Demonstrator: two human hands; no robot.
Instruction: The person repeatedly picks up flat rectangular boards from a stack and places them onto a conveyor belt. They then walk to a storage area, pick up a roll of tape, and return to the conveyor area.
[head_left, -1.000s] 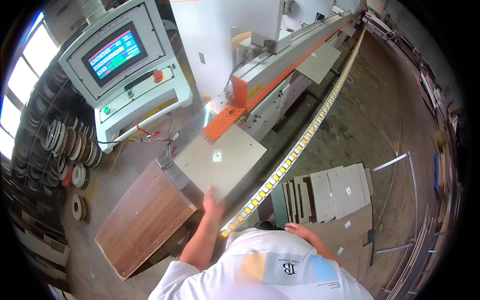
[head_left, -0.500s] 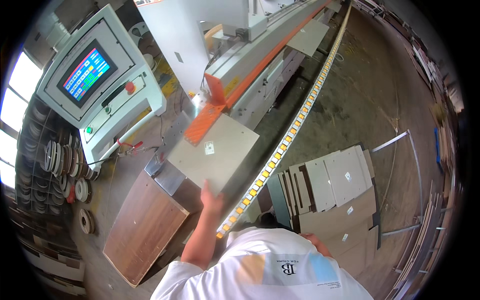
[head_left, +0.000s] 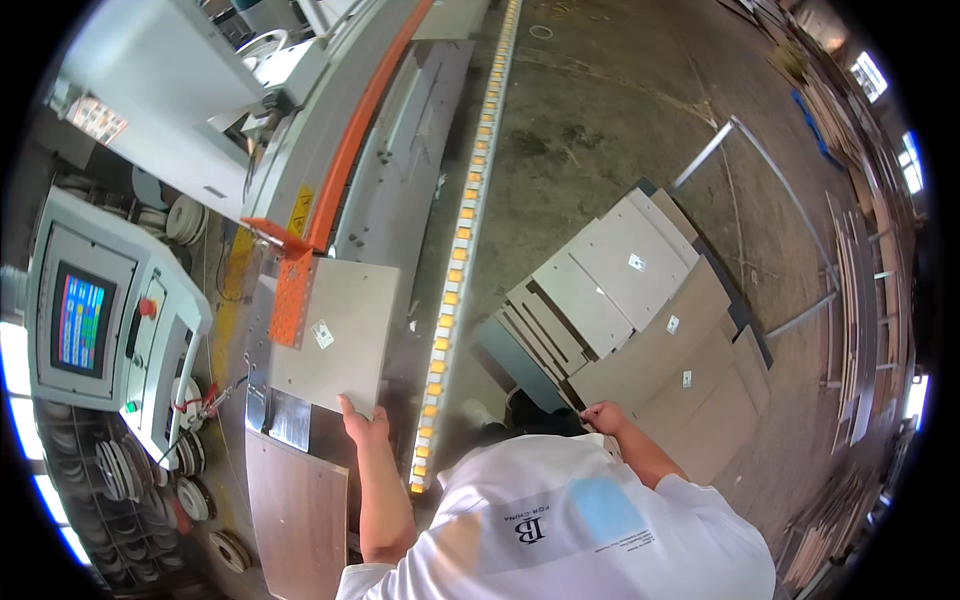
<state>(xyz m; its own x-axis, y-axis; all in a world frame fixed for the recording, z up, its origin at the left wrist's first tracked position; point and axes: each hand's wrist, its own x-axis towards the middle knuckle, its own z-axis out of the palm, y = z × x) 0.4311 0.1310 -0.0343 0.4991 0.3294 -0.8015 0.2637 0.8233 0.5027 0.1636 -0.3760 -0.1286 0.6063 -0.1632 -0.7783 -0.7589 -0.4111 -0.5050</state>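
A worn grey-brown floor (head_left: 620, 95) spreads across the workshop, with dark stains (head_left: 562, 142) and thin pale lines on it. Yellow paint (head_left: 236, 270) marks its left part. Daylight glares through windows (head_left: 16, 360) at the far left and through smaller panes (head_left: 868, 76) on the right. A dark rack (head_left: 75, 470) of rolls (head_left: 115, 470) stands near the left windows. Boards (head_left: 850, 330) line the right side; the wall there looks grey, though it is dim and hard to make out.
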